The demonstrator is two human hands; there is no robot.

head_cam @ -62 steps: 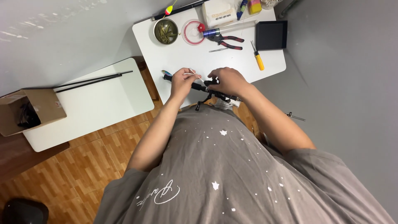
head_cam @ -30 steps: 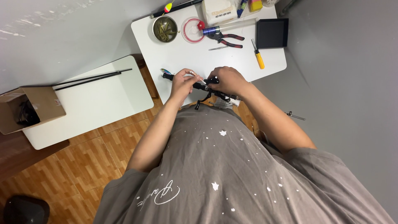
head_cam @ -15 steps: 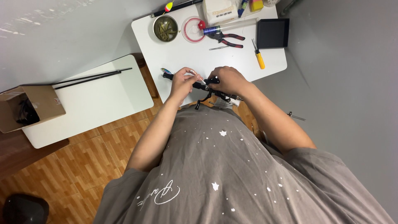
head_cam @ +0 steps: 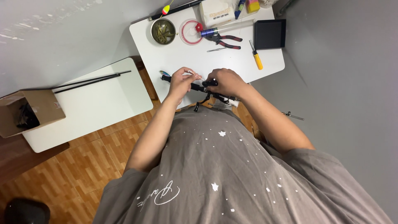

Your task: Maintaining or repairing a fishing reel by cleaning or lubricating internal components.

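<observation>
One head-worn camera looks steeply down over the person's chest. The white table [head_cam: 174,58] fills the upper centre of the frame, fairly far off.

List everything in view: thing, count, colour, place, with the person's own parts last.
white table: one, white, ahead
second table: one, white, left
black rods: two, on second table
cardboard box: one, brown, far left
round tin: one, metal, table's far edge
line spool: one, clear and red, beside tin
pliers: one, red-black handles
screwdriver: one, yellow handle
black tray: one, right corner
fishing reel and rod handle: one, black, between hands
cotton swab: one, white
left hand: pinches swab, on handle
right hand: grips reel
</observation>
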